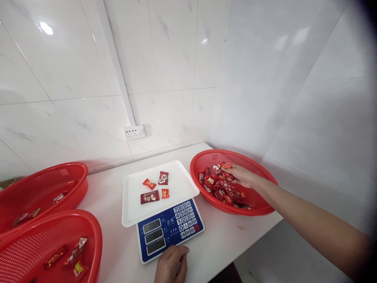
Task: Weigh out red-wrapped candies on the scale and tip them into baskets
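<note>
My right hand (242,175) reaches into a red mesh basket (259,167) at the right, fingers closed around a small red candy packet (226,166) over a heap of red wrapped candies (221,186). My left hand (171,265) rests curled on the white table just below the front edge of a blue electronic scale (170,228). The scale's white tray (176,184) carries several red candy packets (150,197).
Two more red baskets sit at the left, one (75,179) behind the other (91,232), each holding a few candy packets. A white wall socket (134,132) is on the tiled wall. The table edge (259,232) runs along the right front.
</note>
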The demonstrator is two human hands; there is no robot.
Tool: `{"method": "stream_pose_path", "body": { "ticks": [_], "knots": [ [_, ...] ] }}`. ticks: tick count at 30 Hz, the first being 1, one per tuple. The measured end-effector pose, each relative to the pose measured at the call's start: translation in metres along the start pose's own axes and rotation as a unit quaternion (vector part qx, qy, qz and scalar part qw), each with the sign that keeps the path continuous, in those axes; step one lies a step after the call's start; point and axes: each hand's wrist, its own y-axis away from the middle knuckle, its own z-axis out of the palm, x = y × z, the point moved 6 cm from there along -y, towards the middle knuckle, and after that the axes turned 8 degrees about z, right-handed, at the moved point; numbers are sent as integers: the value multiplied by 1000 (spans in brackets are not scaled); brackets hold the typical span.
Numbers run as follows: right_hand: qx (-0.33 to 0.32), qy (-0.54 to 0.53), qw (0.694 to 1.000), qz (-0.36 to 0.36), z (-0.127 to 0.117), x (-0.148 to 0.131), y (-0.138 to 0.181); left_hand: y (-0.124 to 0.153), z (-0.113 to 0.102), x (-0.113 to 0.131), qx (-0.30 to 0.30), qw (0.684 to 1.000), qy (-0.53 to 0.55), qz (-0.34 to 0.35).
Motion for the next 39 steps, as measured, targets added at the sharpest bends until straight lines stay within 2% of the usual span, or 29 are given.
{"method": "stream_pose_path", "body": {
  "ticks": [3, 5, 8, 13, 17, 20, 23, 28, 34, 39],
  "knots": [
    [-34, -26, 999, -1, 10, -7, 7, -3, -2, 5, -25, 1000, -4, -1],
    [-75, -46, 996, -6, 25, -15, 13, -5, -4, 10, -41, 999, -6, 2],
    [-151, -76, 986, -12, 60, -30, 24, -8, -8, 14, -43, 999, -3, -11],
    [-267, -132, 955, -3, 133, -48, 40, -10, -11, 16, -35, 999, -4, -33],
    [-316, -172, 933, 6, 178, -52, 45, -8, -12, 15, -32, 998, 0, -52],
    [-328, -188, 926, 16, 195, -50, 46, -6, -10, 13, -35, 997, 6, -68],
    [-325, -204, 923, 14, 198, -49, 46, -5, -9, 12, -30, 997, 7, -66],
    [-317, -230, 920, -3, 183, -55, 50, -2, -5, 10, -36, 997, 9, -69],
    [-302, -251, 920, -14, 150, -57, 55, -4, -8, 14, -32, 999, 3, -41],
    [-278, -307, 909, -29, 116, -48, 64, -8, -13, 24, -42, 999, -17, 3]
  ]
}}
